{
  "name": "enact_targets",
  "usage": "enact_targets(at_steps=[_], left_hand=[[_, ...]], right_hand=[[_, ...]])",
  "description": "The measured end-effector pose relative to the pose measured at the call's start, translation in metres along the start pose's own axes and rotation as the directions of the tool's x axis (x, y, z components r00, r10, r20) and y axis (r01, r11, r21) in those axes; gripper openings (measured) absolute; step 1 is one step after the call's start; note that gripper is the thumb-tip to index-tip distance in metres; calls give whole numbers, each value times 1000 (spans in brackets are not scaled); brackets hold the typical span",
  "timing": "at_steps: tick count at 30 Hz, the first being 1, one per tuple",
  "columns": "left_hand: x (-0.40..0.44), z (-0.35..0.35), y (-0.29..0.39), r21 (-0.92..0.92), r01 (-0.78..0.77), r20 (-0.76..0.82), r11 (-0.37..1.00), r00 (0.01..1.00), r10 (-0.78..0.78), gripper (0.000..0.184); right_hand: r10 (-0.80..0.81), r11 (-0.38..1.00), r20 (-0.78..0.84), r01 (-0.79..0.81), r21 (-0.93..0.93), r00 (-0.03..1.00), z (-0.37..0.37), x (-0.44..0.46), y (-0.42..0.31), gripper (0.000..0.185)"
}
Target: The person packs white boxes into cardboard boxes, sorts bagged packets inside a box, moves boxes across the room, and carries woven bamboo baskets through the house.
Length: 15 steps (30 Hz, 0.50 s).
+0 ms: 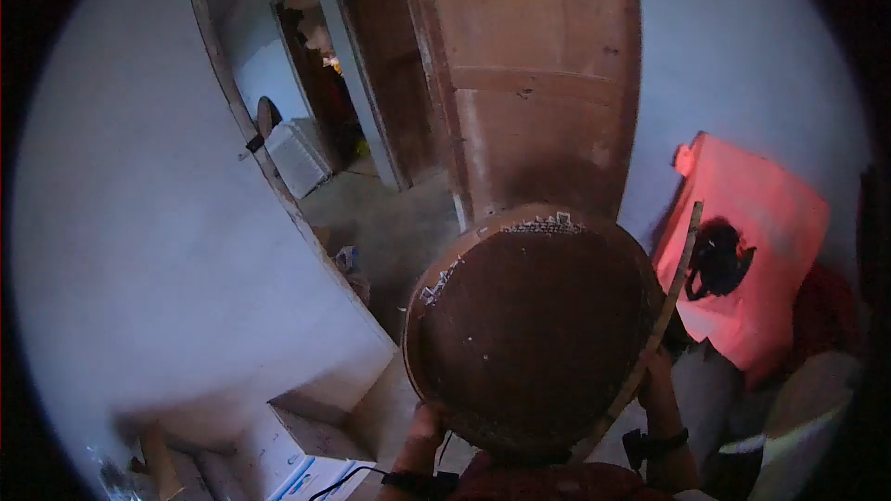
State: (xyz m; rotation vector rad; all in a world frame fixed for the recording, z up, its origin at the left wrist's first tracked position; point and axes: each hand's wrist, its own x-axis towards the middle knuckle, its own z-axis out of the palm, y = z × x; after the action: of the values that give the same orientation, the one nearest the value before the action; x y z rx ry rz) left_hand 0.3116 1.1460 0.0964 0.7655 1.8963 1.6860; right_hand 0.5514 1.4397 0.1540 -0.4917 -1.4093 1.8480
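A large round, shallow object (538, 334) with a brown rim and a dark mesh-like face is held up in front of my body. Pale tattered bits cling along its upper and left rim. My left hand (427, 422) grips its lower left edge, with most fingers hidden behind it. On the right side, my right hand (657, 373) is closed at the rim, where a long thin wooden strip (685, 264) slants past. Dark bands circle both wrists.
A wooden door (548, 93) stands open behind, beside a doorway to another room. At right, a pinkish-red cloth (766, 223) carries a black item (719, 260). An open cardboard box (311, 441) sits at lower left, by the white wall (186, 223).
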Motion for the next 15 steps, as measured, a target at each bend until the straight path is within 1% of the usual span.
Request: enact_targets(at_steps=[1,2,3,4,5,6,7,8,9,10,11,12,13,14,15], left_hand=[[5,-8,-10,-191,-14,-59,982,998,3,30],[11,-17,-19,-371,-50,-118,927,993,6,29],[28,-31,-65,-577,109,-67,810,981,-180,31],[47,-45,-89,-737,233,15,634,944,-330,33],[56,-49,-81,-739,229,6,634,943,-334,33],[65,-53,-61,-625,61,-62,778,990,-128,35],[74,-59,-51,-484,-121,-95,866,992,85,36],[98,-62,-54,-487,-135,-112,863,989,92,36],[162,-63,-58,-647,-124,-138,753,989,45,38],[168,-40,-62,-700,-122,-148,704,989,23,38],[174,-17,-58,-749,-122,-159,651,987,2,39],[142,13,-78,-102,-272,-225,957,943,244,43],[139,7,-99,578,-320,-97,751,887,452,46],[137,14,-84,600,-293,-96,745,898,430,46],[144,35,-49,11,-154,-257,988,954,152,45]], right_hand=[[-15,1000,-39,14,-23,999,23,5,-8,42],[-32,999,-78,29,-39,996,42,12,-13,41],[-14,999,-74,12,-29,997,55,22,-13,41],[12,1000,-66,-13,-9,998,65,39,-8,41],[39,999,-58,-40,-8,998,71,61,-6,41],[37,999,-43,-37,-3,998,83,87,-2,41],[35,999,17,-35,-23,999,98,106,2,43],[30,998,82,-26,-50,996,110,133,7,44],[32,998,108,-26,-54,994,122,205,26,44],[37,997,130,-28,-71,991,135,238,41,45],[45,999,139,-40,-32,989,70,244,11,45],[65,998,149,-66,1,987,25,235,-9,45],[80,996,97,-83,30,992,31,244,-5,45],[108,992,40,-110,68,993,30,252,3,45],[124,989,56,-128,77,991,17,270,9,45]])
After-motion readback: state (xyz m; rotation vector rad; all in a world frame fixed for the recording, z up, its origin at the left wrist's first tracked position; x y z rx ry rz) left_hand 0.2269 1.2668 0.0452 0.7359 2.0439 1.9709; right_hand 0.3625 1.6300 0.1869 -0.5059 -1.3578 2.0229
